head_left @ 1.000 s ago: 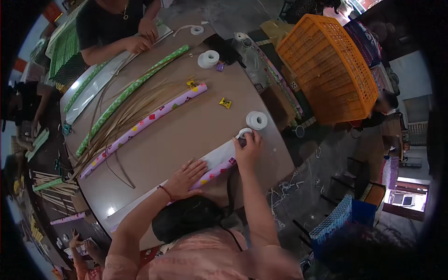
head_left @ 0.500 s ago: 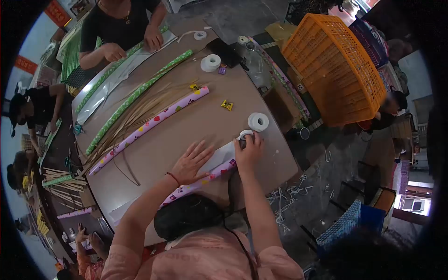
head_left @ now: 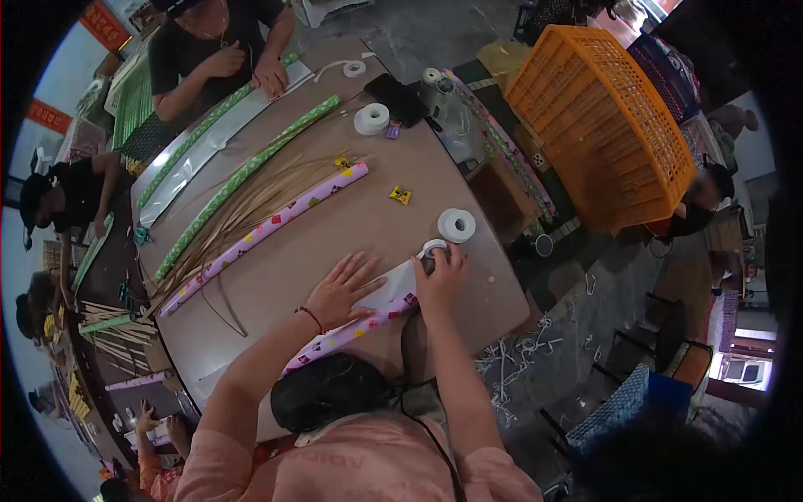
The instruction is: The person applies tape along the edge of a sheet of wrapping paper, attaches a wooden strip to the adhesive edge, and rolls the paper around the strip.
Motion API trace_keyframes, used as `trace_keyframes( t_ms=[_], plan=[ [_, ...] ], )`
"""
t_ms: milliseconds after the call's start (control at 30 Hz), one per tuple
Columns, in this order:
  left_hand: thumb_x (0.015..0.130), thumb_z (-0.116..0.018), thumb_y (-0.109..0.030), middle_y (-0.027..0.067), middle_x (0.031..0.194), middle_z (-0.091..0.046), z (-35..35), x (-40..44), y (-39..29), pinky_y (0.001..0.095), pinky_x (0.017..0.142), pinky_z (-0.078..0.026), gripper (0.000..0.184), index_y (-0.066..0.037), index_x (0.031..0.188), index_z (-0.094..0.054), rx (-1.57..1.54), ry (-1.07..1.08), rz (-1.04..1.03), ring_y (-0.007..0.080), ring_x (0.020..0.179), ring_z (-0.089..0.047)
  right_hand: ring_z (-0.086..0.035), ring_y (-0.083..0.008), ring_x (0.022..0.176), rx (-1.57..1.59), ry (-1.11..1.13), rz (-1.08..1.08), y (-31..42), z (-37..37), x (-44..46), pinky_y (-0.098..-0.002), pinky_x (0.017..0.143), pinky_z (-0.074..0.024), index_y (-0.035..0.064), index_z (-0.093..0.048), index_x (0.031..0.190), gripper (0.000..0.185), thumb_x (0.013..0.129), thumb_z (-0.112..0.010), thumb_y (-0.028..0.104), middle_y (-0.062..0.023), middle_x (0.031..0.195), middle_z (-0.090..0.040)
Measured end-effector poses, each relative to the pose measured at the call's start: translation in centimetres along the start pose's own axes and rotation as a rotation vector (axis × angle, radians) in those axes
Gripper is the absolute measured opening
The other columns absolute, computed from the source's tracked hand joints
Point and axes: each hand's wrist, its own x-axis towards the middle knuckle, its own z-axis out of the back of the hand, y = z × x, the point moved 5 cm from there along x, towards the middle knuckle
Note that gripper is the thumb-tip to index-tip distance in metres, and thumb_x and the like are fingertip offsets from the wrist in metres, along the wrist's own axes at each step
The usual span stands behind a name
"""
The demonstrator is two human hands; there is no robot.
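Observation:
My left hand (head_left: 339, 294) lies flat with fingers spread on a pink patterned sheet (head_left: 358, 333), whose white underside is turned up along the far side. A red cord circles that wrist. At the sheet's right end, my right hand (head_left: 442, 283) is closed around a small roll of white tape (head_left: 432, 247). Just beyond it on the table sits a larger white tape roll (head_left: 457, 225). A black bag or pouch (head_left: 335, 391) rests against my body, below the sheet.
Across the brown table (head_left: 318, 226) lie a pink patterned roll (head_left: 268, 234), a green patterned roll (head_left: 242, 184), thin strips (head_left: 222, 213), a yellow packet (head_left: 400, 195) and another tape roll (head_left: 371, 119). A co-worker (head_left: 213, 63) sits opposite. An orange crate (head_left: 598, 125) stands right.
The co-worker opposite has lifted one hand from the green-edged sheet to the chest. The view has shifted slightly; my hands keep nearly the same places on the sheet and tape.

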Motion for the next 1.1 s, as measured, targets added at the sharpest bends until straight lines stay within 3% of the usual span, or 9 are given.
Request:
trace_keyframes(
  t_ms=[200,333,567,667,733,800,867,967,1100],
  plan=[
    [0.097,-0.044,-0.058,0.0145,0.159,-0.029,0.6,2.2,-2.5,0.0421,0.123,-0.015,0.079,0.001,0.149,-0.035,-0.003,0.020,-0.073,0.0270,0.149,-0.022,-0.050,-0.0404,0.118,-0.031,-0.019,0.022,-0.2,-0.3,-0.1,-0.0533,0.106,-0.0380,0.0058,-0.067,0.104,0.042,0.075,-0.081,0.033,-0.0151,0.130,-0.054],
    [0.096,-0.041,-0.062,0.0196,0.158,-0.027,-0.7,4.4,-4.7,0.0426,0.123,-0.014,0.087,0.001,0.153,-0.024,-0.216,-0.070,-0.057,0.0312,0.149,-0.022,-0.051,-0.0407,0.116,-0.003,0.003,0.049,0.1,0.2,0.2,-0.0541,0.105,-0.0380,0.0045,-0.066,0.103,0.037,0.079,-0.078,0.030,-0.0163,0.128,-0.055],
    [0.096,-0.046,-0.059,0.0196,0.156,-0.031,-0.9,3.9,-5.2,0.0464,0.123,-0.014,0.080,0.000,0.149,-0.035,-0.212,-0.112,0.026,0.0340,0.148,-0.023,-0.052,-0.0382,0.115,0.161,0.016,0.104,-1.2,-0.3,0.1,-0.0572,0.107,-0.0331,0.0059,-0.069,0.100,0.027,0.085,-0.073,0.028,-0.0148,0.127,-0.057],
    [0.094,-0.055,-0.051,0.0168,0.155,-0.034,-0.6,2.6,-5.2,0.0511,0.122,-0.013,0.066,-0.004,0.139,-0.051,-0.185,-0.246,0.006,0.0340,0.148,-0.023,-0.050,-0.0341,0.120,0.325,0.040,0.066,-1.6,-0.4,0.0,-0.0507,0.104,-0.0377,0.0054,-0.071,0.099,0.022,0.083,-0.075,0.019,-0.0138,0.128,-0.056],
    [0.090,-0.062,-0.043,0.0136,0.154,-0.038,-0.5,1.6,-4.8,0.0546,0.122,-0.014,0.052,-0.007,0.128,-0.062,-0.170,-0.324,0.153,0.0337,0.148,-0.024,-0.049,-0.0325,0.122,0.413,0.092,0.013,-1.7,-0.5,-0.1,-0.0480,0.103,-0.0395,0.0050,-0.072,0.098,0.020,0.082,-0.076,0.015,-0.0132,0.129,-0.056],
    [0.089,-0.064,-0.039,0.0133,0.154,-0.038,-0.8,1.3,-4.9,0.0551,0.121,-0.015,0.048,-0.007,0.124,-0.063,-0.161,-0.332,0.201,0.0341,0.148,-0.025,-0.049,-0.0319,0.122,0.652,0.063,-0.099,-2.1,-0.7,-0.2,-0.0428,0.100,-0.0434,0.0042,-0.073,0.098,0.015,0.083,-0.075,0.008,-0.0123,0.131,-0.055],
    [0.088,-0.065,-0.035,0.0130,0.153,-0.039,-1.0,0.9,-4.8,0.0555,0.121,-0.016,0.043,-0.007,0.121,-0.065,-0.152,-0.340,0.249,0.0344,0.148,-0.025,-0.048,-0.0294,0.123,0.593,0.068,0.021,-1.8,-0.3,-0.2,-0.0393,0.097,-0.0457,0.0029,-0.072,0.102,0.015,0.087,-0.072,0.006,-0.0113,0.134,-0.052],
    [0.086,-0.068,-0.026,0.0120,0.149,-0.044,-0.3,0.8,-5.1,0.0553,0.121,-0.018,0.035,-0.007,0.115,-0.066,-0.253,-0.396,0.226,0.0351,0.145,-0.030,-0.052,-0.0268,0.121,0.755,0.160,-0.091,-1.4,0.2,0.0,-0.0358,0.093,-0.0502,0.0010,-0.069,0.110,0.019,0.091,-0.069,0.006,-0.0103,0.137,-0.047],
    [0.083,-0.069,-0.018,0.0113,0.131,-0.056,0.1,2.0,-4.7,0.0531,0.112,-0.031,0.026,-0.009,0.107,-0.067,-0.289,-0.574,0.368,0.0337,0.127,-0.046,-0.059,-0.0253,0.117,0.887,0.192,-0.031,-1.0,1.2,0.2,-0.0325,0.089,-0.0546,-0.0024,-0.065,0.116,0.024,0.093,-0.065,0.005,-0.0091,0.140,-0.042]
  ],
)
